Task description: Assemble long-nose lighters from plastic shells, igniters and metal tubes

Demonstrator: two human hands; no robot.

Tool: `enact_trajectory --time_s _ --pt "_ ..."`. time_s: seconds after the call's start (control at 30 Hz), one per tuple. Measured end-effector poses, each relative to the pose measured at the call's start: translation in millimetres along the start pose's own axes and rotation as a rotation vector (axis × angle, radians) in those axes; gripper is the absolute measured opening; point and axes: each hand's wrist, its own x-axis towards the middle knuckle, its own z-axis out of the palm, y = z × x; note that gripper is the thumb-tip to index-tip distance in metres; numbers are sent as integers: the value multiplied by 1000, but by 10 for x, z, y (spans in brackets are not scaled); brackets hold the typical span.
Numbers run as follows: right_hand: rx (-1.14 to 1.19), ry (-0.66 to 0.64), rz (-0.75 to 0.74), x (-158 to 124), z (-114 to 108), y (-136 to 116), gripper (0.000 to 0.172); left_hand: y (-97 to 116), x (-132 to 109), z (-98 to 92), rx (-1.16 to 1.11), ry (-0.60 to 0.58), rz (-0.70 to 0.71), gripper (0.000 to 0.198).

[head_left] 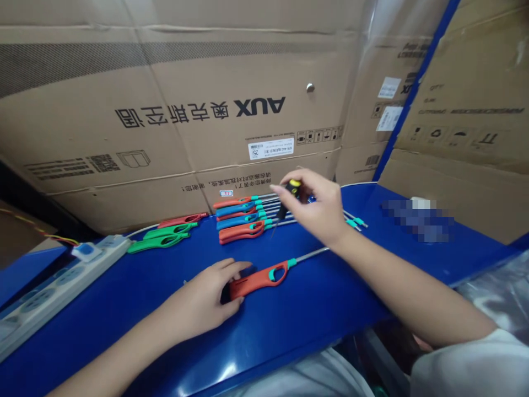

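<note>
My left hand (210, 295) is closed around the handle end of an orange-red gas lighter (258, 280), which lies on the blue table. The lighter has a turquoise trigger and collar, and its long metal tube points right, passing partly behind my right forearm. Above and to the right, my right hand (320, 204) grips a small screwdriver (283, 212) with a black and yellow handle. Its thin shaft points down and is apart from the lighter. Behind it, several orange, red and blue lighters (243, 226) lie side by side, their metal tubes partly hidden by my right hand.
Green handle shells (163, 242) and a red one (182, 219) lie at the back left. A white power strip (61, 286) with a plug runs along the left side. Cardboard walls (185, 82) enclose the blue table (330, 309). A blurred patch (417, 218) covers something on the right.
</note>
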Motion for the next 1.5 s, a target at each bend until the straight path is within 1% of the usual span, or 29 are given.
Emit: enact_trajectory --time_s 0.07,0.1,0.2,0.3,0.37,0.43,0.5,0.6,0.67,0.73,0.83,0.9,1.03,1.17,1.23,1.33,1.4,1.5 --pt "-174 -11 -36 51 -122 266 29 20 -49 -46 81 -13 -12 52" --pt "-263 -38 -40 50 -170 397 29 38 -62 -43 103 -16 -14 52" --pt "-484 -120 29 -29 -260 729 30 110 -52 35 161 -35 26 46" --pt "-629 -209 93 -126 -302 920 33 152 -4 102 232 -36 47 46" --pt "-693 -238 135 -155 -324 986 34 136 40 84 227 -52 53 45" --pt "-717 -229 173 -158 -348 1035 34 79 102 14 177 -77 64 41" --pt "-687 -192 190 -156 -369 1091 33 -16 189 -86 126 -65 76 37" --pt "-592 -130 180 -172 -376 1194 29 -213 354 -241 110 17 127 34" --pt "-550 -131 173 -198 -359 1256 26 -362 470 -330 140 98 143 36" --pt "-534 -170 182 -221 -328 1291 22 -506 580 -405 177 151 159 36" --pt "-515 -265 245 -228 -286 1279 17 -678 726 -479 206 183 164 35" --pt "-481 -337 349 -218 -273 1245 13 -752 813 -497 219 210 160 36" --pt "-387 -491 632 -222 -256 1194 9 -828 958 -471 243 231 141 34" --pt "-338 -649 793 -287 -187 1163 3 -890 1066 -431 246 234 111 28" --pt "-352 -714 841 -312 -151 1145 6 -925 1106 -422 248 234 101 26" --pt "-422 -793 877 -323 -141 1141 17 -972 1147 -419 246 234 89 24" --pt "-494 -833 874 -318 -167 1169 23 -995 1159 -418 241 232 81 24" --pt "-616 -880 841 -305 -226 1235 25 -1017 1160 -417 230 236 62 25"
